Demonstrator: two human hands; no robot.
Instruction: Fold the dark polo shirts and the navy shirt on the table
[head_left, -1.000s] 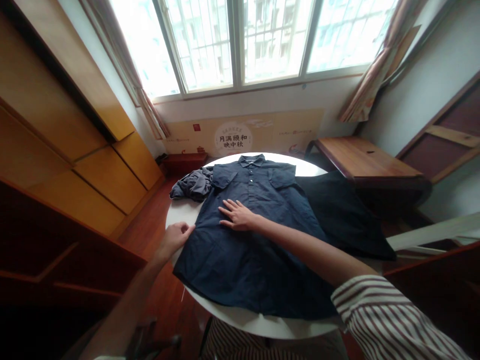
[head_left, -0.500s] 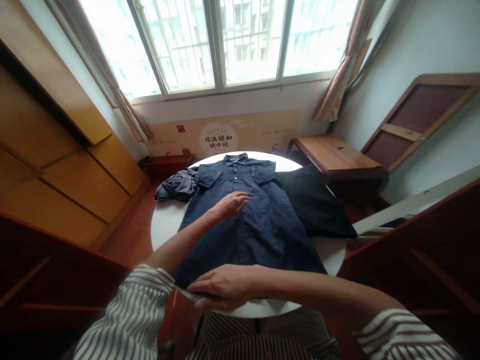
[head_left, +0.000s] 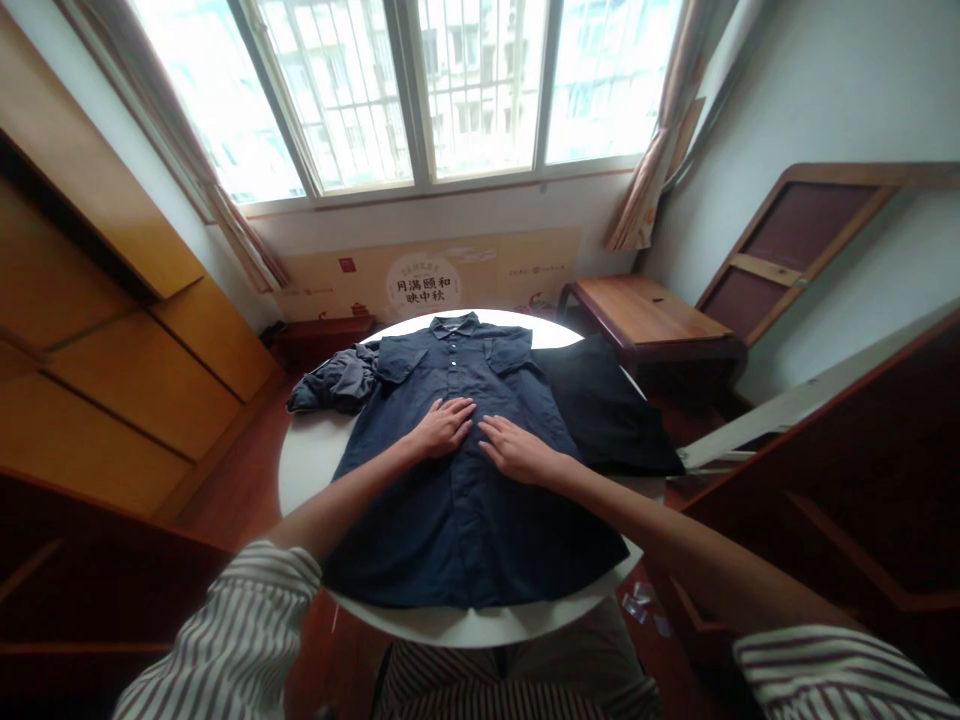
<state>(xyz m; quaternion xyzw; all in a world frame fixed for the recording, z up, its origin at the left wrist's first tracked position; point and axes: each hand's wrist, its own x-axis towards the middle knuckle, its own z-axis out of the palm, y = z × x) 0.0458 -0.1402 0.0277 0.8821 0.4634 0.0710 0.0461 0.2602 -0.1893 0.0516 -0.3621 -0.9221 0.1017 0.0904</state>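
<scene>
Beneath both hands [head_left: 442, 429], navy shirt [head_left: 469, 505]

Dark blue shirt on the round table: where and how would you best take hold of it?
Probably pinched at both ends of its hem, coming from the near side: the shirt lies flat, collar on the far side, and its hem spreads wide close to the near rim of the white table.

1. Left sleeve [head_left: 232, 620]: pale cloth with narrow dark stripes; its edge sits near the elbow.
2. Right sleeve [head_left: 847, 670]: matching pale cloth, stripes brownish.
3. Left hand [head_left: 444, 428] and right hand [head_left: 517, 450]: bare, slim-fingered.
4. Shirt front [head_left: 480, 695]: striped, shadowed.
</scene>
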